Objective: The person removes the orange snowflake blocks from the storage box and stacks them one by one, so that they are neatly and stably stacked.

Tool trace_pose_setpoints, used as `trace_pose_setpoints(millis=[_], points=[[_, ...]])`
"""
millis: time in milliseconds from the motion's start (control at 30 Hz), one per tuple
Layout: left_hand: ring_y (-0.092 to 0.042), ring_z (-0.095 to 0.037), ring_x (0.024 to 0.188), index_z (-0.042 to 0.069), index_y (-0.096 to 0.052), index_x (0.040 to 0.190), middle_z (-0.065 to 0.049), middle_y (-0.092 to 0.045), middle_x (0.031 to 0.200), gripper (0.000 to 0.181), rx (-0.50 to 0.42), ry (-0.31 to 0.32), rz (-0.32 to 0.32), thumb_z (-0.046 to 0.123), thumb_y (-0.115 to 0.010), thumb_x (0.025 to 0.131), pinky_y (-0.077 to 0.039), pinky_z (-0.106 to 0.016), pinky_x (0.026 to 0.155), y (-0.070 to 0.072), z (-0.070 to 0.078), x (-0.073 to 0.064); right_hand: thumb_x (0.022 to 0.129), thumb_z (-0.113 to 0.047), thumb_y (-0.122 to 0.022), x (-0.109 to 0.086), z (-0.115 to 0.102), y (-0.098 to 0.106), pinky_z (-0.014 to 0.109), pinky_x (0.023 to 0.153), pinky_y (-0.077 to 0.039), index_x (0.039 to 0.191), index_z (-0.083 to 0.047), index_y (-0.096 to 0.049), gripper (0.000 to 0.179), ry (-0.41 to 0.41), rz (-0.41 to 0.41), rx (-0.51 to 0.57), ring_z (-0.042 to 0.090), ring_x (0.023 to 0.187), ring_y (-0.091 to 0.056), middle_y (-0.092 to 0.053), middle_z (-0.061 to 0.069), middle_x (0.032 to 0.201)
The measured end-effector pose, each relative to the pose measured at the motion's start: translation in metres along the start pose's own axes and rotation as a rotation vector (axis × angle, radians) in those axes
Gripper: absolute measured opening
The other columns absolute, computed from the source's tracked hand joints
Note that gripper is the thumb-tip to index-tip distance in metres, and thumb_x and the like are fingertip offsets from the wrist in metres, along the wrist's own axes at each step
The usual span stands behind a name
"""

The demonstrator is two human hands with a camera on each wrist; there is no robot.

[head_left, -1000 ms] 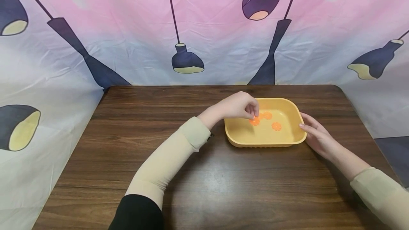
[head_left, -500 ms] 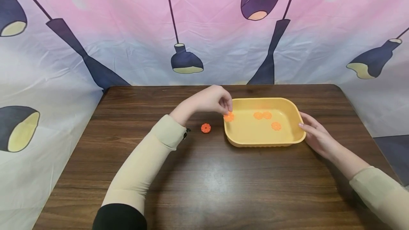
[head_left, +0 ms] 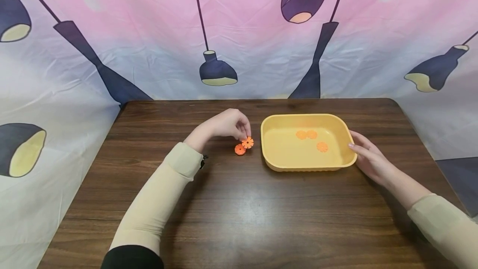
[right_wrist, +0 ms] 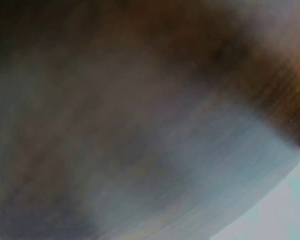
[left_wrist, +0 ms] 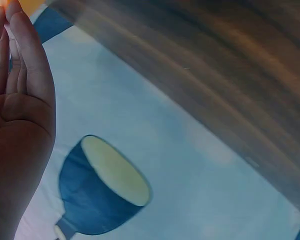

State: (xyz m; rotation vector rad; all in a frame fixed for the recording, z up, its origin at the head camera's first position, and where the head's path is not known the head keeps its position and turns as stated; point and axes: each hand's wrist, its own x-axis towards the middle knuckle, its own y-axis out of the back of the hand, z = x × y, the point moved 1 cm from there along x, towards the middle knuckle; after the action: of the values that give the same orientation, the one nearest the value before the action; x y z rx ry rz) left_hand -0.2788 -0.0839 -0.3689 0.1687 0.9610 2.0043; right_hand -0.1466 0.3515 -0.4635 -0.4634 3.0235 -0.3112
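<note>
My left hand (head_left: pixel 228 123) pinches an orange notched disc (head_left: pixel 247 143) between thumb and fingertips, left of the yellow tray. A second disc, a redder orange one (head_left: pixel 240 150), lies on the table just below and overlaps the held one in the head view. In the left wrist view the left hand (left_wrist: pixel 22 95) shows along the left edge, with an orange glow at its fingertips. My right hand (head_left: pixel 369 157) grips the right end of the yellow tray (head_left: pixel 291 165), thumb at the rim. Inside the tray lie three orange discs, one (head_left: pixel 322 147) apart from two side by side (head_left: pixel 306 135).
The dark wood table (head_left: pixel 242 219) spreads around the tray and reaches back to a patterned curtain (head_left: pixel 149 69) with printed lamps. The right wrist view is mostly a blur of brown and grey.
The left hand has carried an orange disc out of the tray, leftward over its rim, to beside the disc on the table. My right hand keeps its place on the tray.
</note>
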Motion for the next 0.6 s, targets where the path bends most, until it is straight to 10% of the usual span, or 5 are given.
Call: trace_pose_setpoints(millis=[600], points=[[-0.069,-0.007,0.071,-0.003,-0.078,0.097,-0.011,-0.078,0.084,0.011,-0.077,0.082,0.003,-0.008,-0.070,0.091,-0.063,-0.026,0.071,-0.013,-0.035,-0.009,0.114,-0.005,-0.037,0.000,0.000,0.000,0.011,0.101,-0.051,0.146,-0.028,-0.048,0.041,0.002,-0.006,-0.008,-0.005,0.126,-0.061,-0.051,-0.016,0.145]])
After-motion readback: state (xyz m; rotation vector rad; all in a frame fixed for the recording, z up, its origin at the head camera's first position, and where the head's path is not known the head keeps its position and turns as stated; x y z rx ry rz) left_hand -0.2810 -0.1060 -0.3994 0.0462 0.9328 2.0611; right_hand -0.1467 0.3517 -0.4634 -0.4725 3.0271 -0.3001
